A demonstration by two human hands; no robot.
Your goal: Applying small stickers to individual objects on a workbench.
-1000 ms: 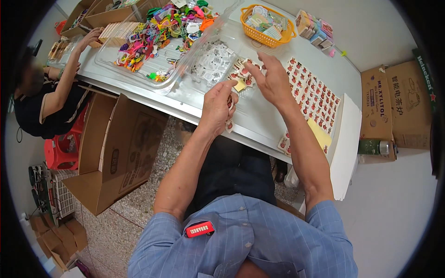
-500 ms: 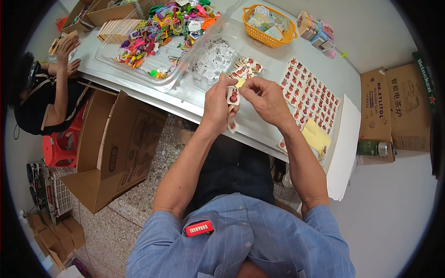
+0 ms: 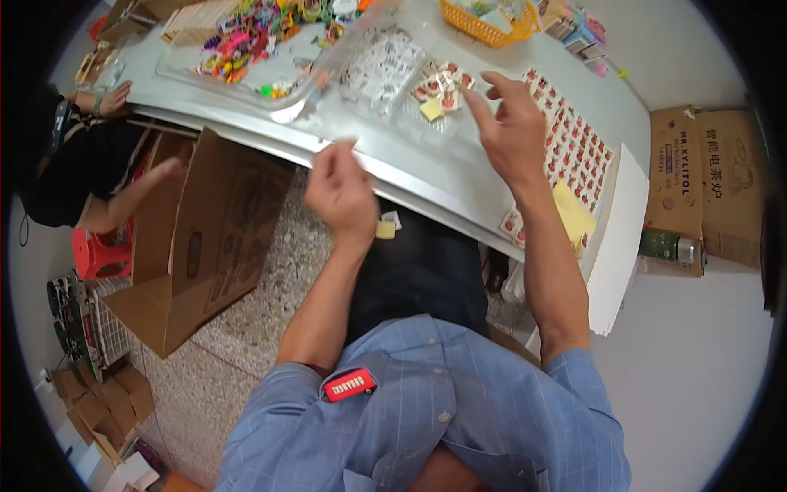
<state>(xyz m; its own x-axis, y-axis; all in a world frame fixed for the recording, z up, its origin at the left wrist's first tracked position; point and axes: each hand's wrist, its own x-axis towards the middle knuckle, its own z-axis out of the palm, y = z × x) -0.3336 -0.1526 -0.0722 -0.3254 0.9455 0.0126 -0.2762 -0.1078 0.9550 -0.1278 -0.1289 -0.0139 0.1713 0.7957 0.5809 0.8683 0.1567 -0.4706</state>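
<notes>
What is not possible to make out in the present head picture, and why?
Head view:
Left hand: motion blur hides whether it holds anything.
Orange basket: its top is cut off by the upper edge.
Red-printed sheets: partly hidden behind the right hand.

Hands (image 3: pixel 343 193) (image 3: pixel 515 131) apart, both part-curled

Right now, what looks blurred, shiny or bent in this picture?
In the head view, the left hand looks smeared, the right hand crisper; there too, glare whitens the grey table near the clear plastic tray, and its front edge bows.
</notes>
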